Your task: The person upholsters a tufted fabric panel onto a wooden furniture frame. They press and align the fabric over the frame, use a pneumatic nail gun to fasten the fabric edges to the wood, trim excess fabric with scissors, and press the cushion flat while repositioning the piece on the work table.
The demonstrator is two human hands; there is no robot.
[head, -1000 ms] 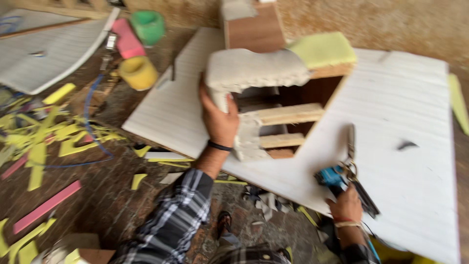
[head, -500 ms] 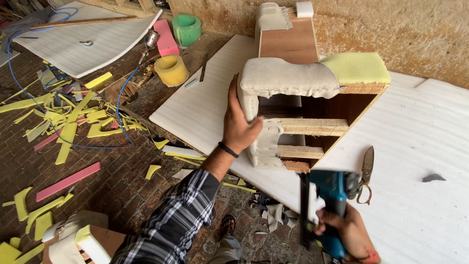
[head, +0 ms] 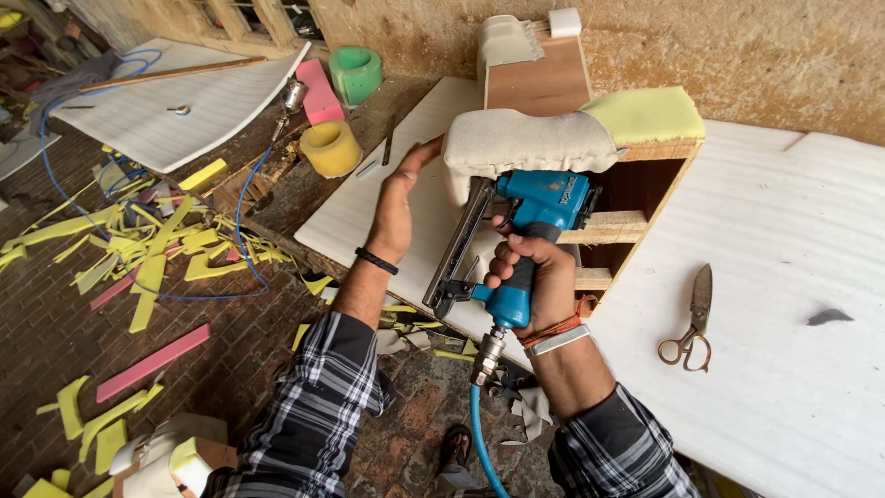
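A wooden frame [head: 645, 217] stands on a white foam sheet [head: 784, 304]. Its top rail is padded with beige fabric [head: 521, 138] and a yellow-green foam block [head: 645, 112]. My right hand [head: 535, 277] grips a blue pneumatic staple gun [head: 525, 221] whose nose presses against the fabric's lower edge. A blue air hose [head: 479, 443] hangs from the gun's handle. My left hand [head: 398, 203] is flat, fingers together, beside the left end of the padded rail, touching or nearly touching the fabric.
Metal scissors [head: 691, 323] lie on the white sheet at right. A yellow roll [head: 332, 148], a green roll [head: 355, 74] and a pink foam block [head: 318, 92] sit at the back. Yellow foam scraps [head: 147, 258] litter the brick floor left.
My right hand lifted the staple gun from low beside the scissors up to the padded rail. My left hand left the rail's end and now lies flat beside it.
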